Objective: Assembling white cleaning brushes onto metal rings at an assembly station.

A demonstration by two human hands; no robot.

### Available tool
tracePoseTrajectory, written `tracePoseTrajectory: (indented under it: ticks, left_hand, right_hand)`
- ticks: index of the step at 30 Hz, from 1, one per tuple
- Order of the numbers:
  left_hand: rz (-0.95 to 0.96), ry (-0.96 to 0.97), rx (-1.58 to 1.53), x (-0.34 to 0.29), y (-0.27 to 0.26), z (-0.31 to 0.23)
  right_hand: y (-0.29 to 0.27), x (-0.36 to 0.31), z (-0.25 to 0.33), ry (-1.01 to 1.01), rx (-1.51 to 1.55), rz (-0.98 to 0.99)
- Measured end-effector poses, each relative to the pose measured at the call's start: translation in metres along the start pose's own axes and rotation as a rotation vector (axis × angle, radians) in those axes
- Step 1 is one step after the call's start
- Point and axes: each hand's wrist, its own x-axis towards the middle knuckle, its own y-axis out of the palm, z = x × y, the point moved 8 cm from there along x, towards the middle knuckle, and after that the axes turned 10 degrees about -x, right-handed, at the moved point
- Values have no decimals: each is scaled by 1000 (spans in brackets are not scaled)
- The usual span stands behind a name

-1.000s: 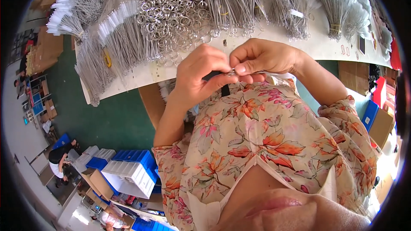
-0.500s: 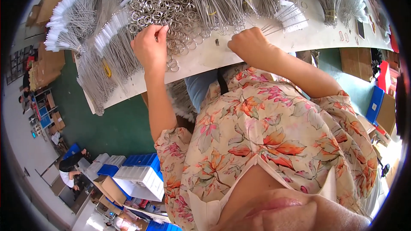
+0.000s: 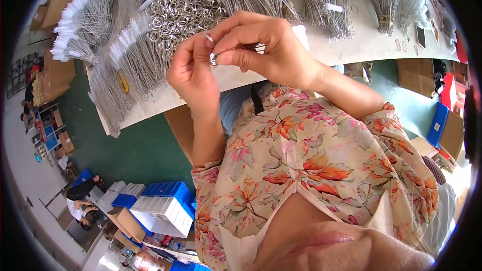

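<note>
Left hand (image 3: 197, 73) and right hand (image 3: 283, 55) pinched together on metal rings (image 3: 213, 59), wires (image 3: 255, 46) in the right's grip, ring pile (image 3: 187, 7) partly blocked behind them, brush bundles (image 3: 133, 57) to either side

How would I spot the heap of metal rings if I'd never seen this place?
Find the white table across the top of the picture. Left of its middle, just beyond the person's left hand, lies the heap of metal rings, between clusters of wire-stemmed white brushes. Its shiny round loops set it apart from those long, thin stems.
</note>
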Motion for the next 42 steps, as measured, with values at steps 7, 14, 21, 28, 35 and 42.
tracePoseTrajectory:
  ticks: [7, 14, 21, 28, 35, 42]
  left_hand:
    - [185, -228, -346, -7, 10, 7]
    - [294, 133, 242, -6, 21, -32]
    - [462, -475, -309, -4, 20, -5]
    - [452, 76, 282, -7, 25, -54]
    - [407, 410, 355, -11, 25, -67]
    - [438, 152, 290, -6, 9, -59]
  right_hand:
    - [-6, -5, 7, -129, -107, -58]
    - [-6, -10, 7, -60, -24, -16]
    - [-1, -32, 39, -693, -767, -155]
    - [-8, -18, 22, -376, -233, -88]
    - [7, -2, -4, 440, 451, 164]
    - [9, 8, -2, 400, 255, 320]
